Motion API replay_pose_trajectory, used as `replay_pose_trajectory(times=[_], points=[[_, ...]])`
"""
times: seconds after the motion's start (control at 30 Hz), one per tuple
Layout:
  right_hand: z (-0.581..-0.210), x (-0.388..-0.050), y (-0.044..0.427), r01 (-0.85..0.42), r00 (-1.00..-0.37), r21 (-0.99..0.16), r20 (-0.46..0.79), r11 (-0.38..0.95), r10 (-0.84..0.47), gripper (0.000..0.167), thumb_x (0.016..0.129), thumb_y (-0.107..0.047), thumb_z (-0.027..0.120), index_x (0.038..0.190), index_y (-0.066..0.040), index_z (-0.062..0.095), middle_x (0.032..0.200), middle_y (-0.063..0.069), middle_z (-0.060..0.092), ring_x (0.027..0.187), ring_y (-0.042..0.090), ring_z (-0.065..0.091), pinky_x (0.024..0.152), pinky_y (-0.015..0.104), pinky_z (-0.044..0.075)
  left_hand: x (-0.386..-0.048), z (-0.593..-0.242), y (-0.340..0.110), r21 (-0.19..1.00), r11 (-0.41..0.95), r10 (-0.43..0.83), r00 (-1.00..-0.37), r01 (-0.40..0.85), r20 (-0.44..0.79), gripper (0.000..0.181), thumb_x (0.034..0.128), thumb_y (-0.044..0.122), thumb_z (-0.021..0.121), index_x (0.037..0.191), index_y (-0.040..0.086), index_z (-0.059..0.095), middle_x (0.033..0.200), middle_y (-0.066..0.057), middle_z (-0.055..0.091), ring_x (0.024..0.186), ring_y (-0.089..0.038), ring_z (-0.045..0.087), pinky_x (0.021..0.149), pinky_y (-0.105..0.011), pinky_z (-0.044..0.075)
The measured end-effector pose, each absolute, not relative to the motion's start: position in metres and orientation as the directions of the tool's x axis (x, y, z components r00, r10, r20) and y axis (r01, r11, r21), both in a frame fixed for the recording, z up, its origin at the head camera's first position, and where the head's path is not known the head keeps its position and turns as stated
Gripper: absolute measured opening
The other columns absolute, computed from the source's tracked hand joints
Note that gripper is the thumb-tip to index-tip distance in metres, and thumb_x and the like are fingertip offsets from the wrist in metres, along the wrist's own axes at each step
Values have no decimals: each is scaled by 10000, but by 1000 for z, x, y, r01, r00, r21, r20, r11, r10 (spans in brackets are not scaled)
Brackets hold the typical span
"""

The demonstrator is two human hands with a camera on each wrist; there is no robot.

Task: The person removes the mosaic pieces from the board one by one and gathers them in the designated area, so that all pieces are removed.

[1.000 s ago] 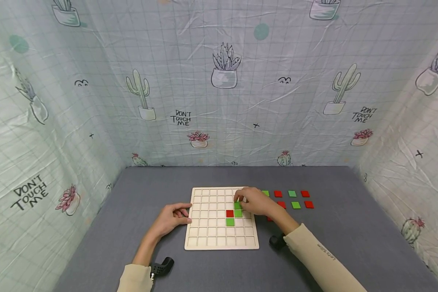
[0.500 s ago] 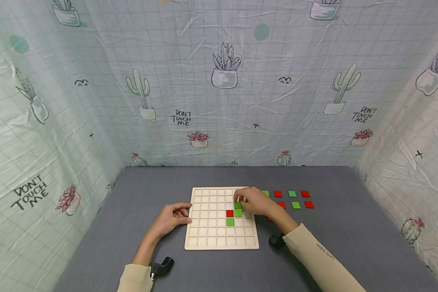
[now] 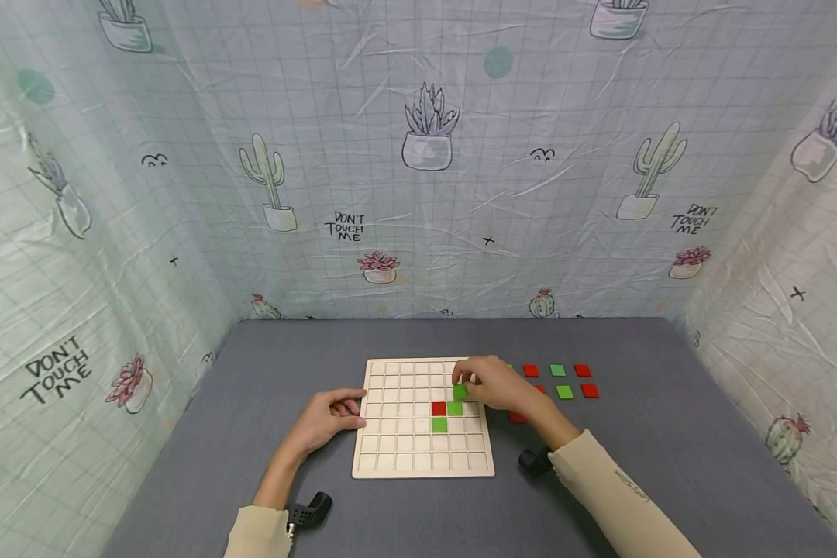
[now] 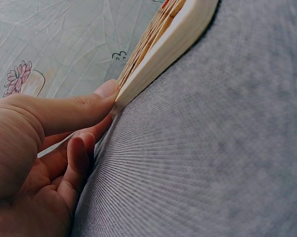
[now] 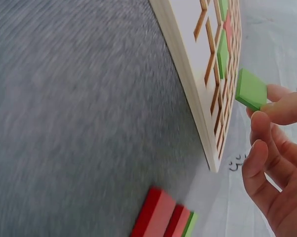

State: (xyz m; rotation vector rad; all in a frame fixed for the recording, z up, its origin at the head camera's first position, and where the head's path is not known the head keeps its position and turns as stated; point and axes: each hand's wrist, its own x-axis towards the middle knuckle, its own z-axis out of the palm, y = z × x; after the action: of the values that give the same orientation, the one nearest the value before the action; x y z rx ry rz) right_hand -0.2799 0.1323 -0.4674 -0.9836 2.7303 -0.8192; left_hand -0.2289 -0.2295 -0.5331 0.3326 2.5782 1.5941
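Observation:
A pale wooden grid board [image 3: 397, 446] lies flat on the grey table. My left hand [image 3: 321, 418] rests at its left edge, thumb and forefinger spread and touching the rim; in the left wrist view the thumb [image 4: 79, 111] lies along that edge. Between thumb and fingers, my right hand [image 3: 498, 385] pinches a green square tile [image 5: 252, 90], tilted and held just above the board's upper right part. Set in the grid are a red tile [image 3: 439, 408], a green tile [image 3: 454, 408] to its right and another green tile [image 3: 439, 424] below the red one.
Right of the board lie several loose red and green tiles, among them a red tile [image 3: 590, 391] and a green tile [image 3: 564, 392]; my right hand and forearm partly cover this group. A patterned curtain [image 3: 425, 232] surrounds the table on the back and both sides.
My right hand has shifted slightly right with the green tile, which now sits off its earlier cell position. The left hand and board have stayed in place.

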Motion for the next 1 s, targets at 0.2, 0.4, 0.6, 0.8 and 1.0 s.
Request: replay_pose_trajectory(times=[0.2, 0.4, 0.6, 0.8, 1.0], points=[[-464, -276, 147, -535, -800, -517, 55, 668, -598, 204, 979, -20, 606, 1084, -137, 737, 1011, 38, 730, 729, 101, 565, 677, 282, 480, -229, -533, -229, 886, 442, 236, -971, 141, 37, 514, 839, 113, 857, 1314, 6, 690, 936, -101, 689, 710, -88, 557, 665, -230, 472], [-463, -272, 168, -540, -800, -521, 74, 661, -595, 199, 986, -12, 608, 1107, -103, 737, 1046, 58, 739, 758, 85, 592, 711, 292, 498, -228, -532, -229, 889, 436, 231, -972, 138, 37, 513, 839, 108, 856, 1311, -2, 688, 932, -101, 688, 709, -91, 557, 665, -232, 473], [-464, -269, 191, -541, -803, -522, 89, 659, -589, 209, 981, 3, 603, 1098, -103, 740, 1040, 41, 732, 690, 40, 574, 661, 260, 493, -228, -532, -228, 892, 434, 220, -975, 129, 33, 514, 833, 110, 863, 1309, 14, 694, 932, -102, 691, 712, -98, 560, 667, -230, 472], [-468, -266, 214, -523, -813, -544, 86, 656, -576, 226, 971, 30, 581, 1095, -85, 731, 1031, 41, 733, 707, 45, 576, 659, 251, 496, -228, -532, -227, 898, 421, 217, -976, 124, 33, 516, 827, 104, 867, 1307, 18, 697, 936, -117, 689, 705, -99, 553, 658, -225, 465], [-472, -259, 233, -531, -821, -500, 104, 684, -562, 238, 941, 35, 587, 1069, -104, 732, 1007, 19, 739, 737, 38, 557, 683, 254, 489, -227, -531, -227, 900, 420, 220, -975, 120, 27, 521, 827, 109, 868, 1310, 21, 696, 943, -124, 688, 706, -99, 554, 661, -224, 466]])
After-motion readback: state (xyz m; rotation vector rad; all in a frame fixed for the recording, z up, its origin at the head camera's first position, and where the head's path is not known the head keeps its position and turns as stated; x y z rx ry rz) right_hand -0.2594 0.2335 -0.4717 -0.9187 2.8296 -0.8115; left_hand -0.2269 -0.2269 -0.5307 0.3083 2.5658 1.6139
